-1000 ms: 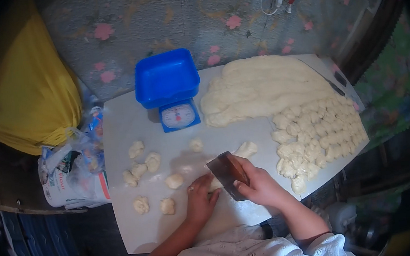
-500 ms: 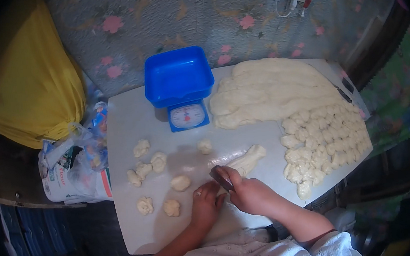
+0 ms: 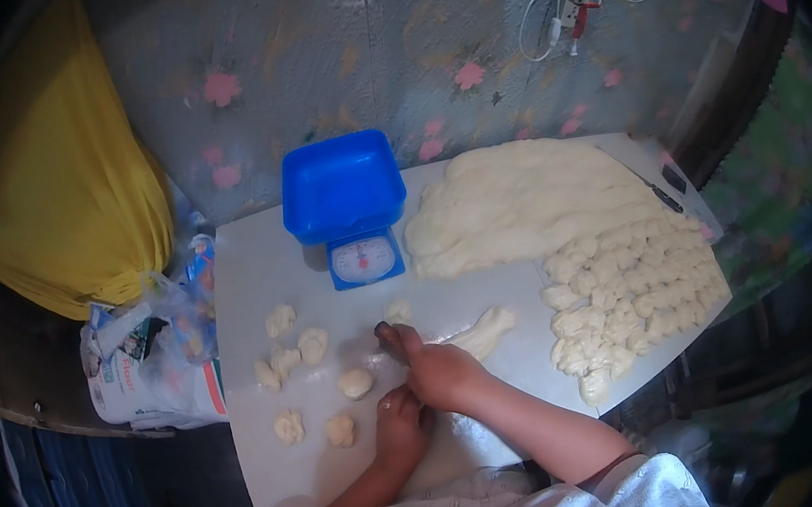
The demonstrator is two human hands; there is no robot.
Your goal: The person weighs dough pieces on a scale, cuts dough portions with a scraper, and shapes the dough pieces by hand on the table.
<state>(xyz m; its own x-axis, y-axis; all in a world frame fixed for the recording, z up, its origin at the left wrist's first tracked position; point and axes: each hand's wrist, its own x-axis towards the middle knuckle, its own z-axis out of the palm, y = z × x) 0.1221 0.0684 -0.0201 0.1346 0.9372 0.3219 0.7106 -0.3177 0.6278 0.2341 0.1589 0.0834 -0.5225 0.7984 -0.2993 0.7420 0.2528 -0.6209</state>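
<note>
My right hand point(image 3: 438, 374) is closed around a dark brown bar-shaped tool point(image 3: 392, 342), whose lower part is hidden by my hands. Just below it, my left hand point(image 3: 402, 427) has its fingers curled in; what they hold, if anything, is hidden. A small dough piece point(image 3: 398, 310) lies just beyond the tool. To the left are a round dough ball point(image 3: 355, 383), a rough lump point(image 3: 341, 431) and several other lumps point(image 3: 313, 345). A narrow dough strip point(image 3: 486, 332) stretches out to the right of my right hand.
A blue kitchen scale point(image 3: 364, 260) with a blue pan point(image 3: 342, 186) stands at the back of the white table point(image 3: 282, 484). A large dough slab point(image 3: 519, 202) and rows of cut dough point(image 3: 637, 289) cover the right side. A knife point(image 3: 665, 196) lies at the right edge.
My right hand has moved left and away from me with the tool, toward the small dough piece. My left hand has barely moved. The whole view has shifted slightly.
</note>
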